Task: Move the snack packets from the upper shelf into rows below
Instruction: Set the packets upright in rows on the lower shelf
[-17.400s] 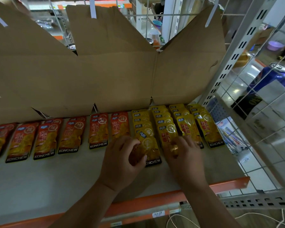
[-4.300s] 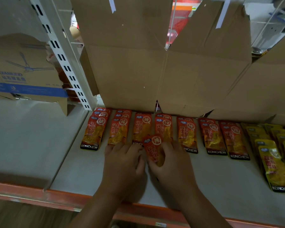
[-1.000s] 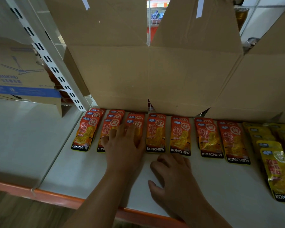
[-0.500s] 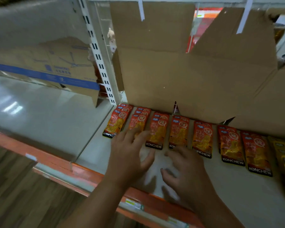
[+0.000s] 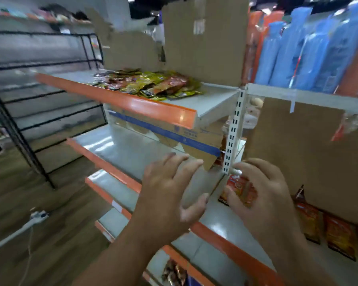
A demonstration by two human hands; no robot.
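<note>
Gripping nothing w/ either left hand [image 5: 170, 195] or right hand [image 5: 262, 195]: fingers spread & loose, both held up just near of lower shelf [image 5: 225, 244]. Looks like a between-loads step, next reach prob. upward. Packets [image 5: 151, 83] heaped on upper shelf [image 5: 132, 104], far & left of hands, well apart from them. To do well: reach over front edge, pinch 1–2 off top, avoid dragging rest over edge; lay flat in line w/ row [image 5: 339, 238] at right. Count: 2 hands, both empty; packets up top too blurred to count; approx. 4 showing in row, 1 half behind right hand.
</note>
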